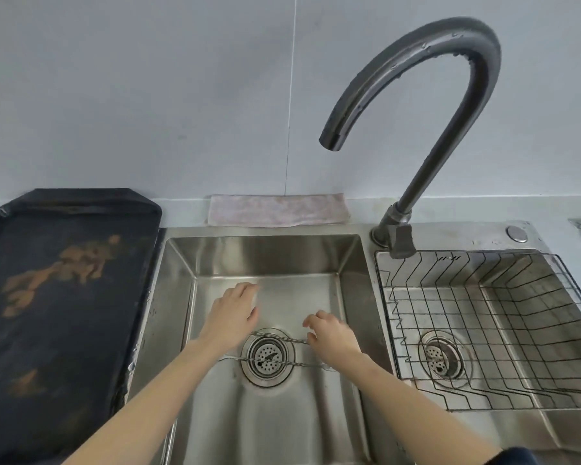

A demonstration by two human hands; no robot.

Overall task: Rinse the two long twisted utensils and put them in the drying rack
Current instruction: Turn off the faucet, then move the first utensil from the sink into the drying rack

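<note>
Two twisted utensils (275, 340) are lying across the drain (265, 357) in the left sink basin (269, 256). The left hand (232, 313) is hovering with an open grip; the right hand (332, 333), fingers loosely curled, is touching the far utensil's right end. The drying rack (490, 317) is sitting in the right basin.

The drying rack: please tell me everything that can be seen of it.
The drying rack is a basket of thin dark wire, seemingly metal, bent into a grid floor with sloping sides and a zigzag row along its left edge. It sits inside the right sink basin, filling most of it, and the basin drain shows through the grid. Nothing lies in it. The faucet base stands just behind its back left corner. Neither hand touches it.
</note>
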